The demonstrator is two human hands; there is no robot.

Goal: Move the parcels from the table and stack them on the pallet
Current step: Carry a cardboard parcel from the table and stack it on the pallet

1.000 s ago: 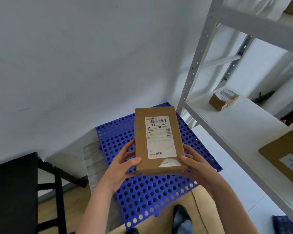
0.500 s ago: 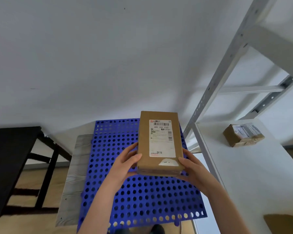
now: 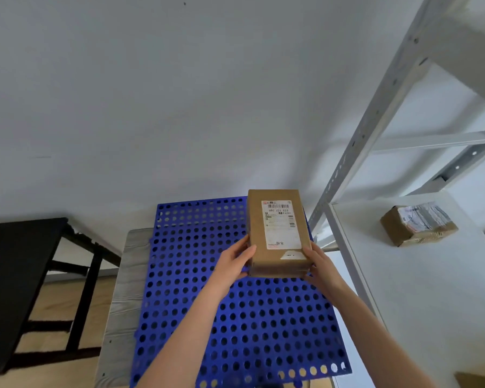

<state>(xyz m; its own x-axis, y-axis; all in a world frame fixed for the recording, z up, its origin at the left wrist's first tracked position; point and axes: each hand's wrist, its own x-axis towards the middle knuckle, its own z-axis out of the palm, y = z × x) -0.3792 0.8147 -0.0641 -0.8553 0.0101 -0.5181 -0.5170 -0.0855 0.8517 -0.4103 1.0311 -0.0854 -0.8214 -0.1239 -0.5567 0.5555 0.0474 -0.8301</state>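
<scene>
A brown cardboard parcel (image 3: 275,233) with a white shipping label is held over the far right part of the blue perforated pallet (image 3: 196,298). My left hand (image 3: 235,261) grips its near left side with the thumb on top. On the near right corner my right hand (image 3: 319,266) holds it. Whether the parcel's far end touches the pallet I cannot tell. Another taped brown parcel (image 3: 419,225) lies on the white table (image 3: 420,309) at the right.
A grey metal shelf frame (image 3: 373,121) rises between pallet and white table. A black table (image 3: 14,275) stands at the left. The pallet lies on a grey wooden board (image 3: 123,289) against the white wall. A cardboard corner (image 3: 479,380) shows at the bottom right.
Both hands have carried the parcel forward and lower, toward the pallet's far right corner. The view has swung to face the pallet squarely.
</scene>
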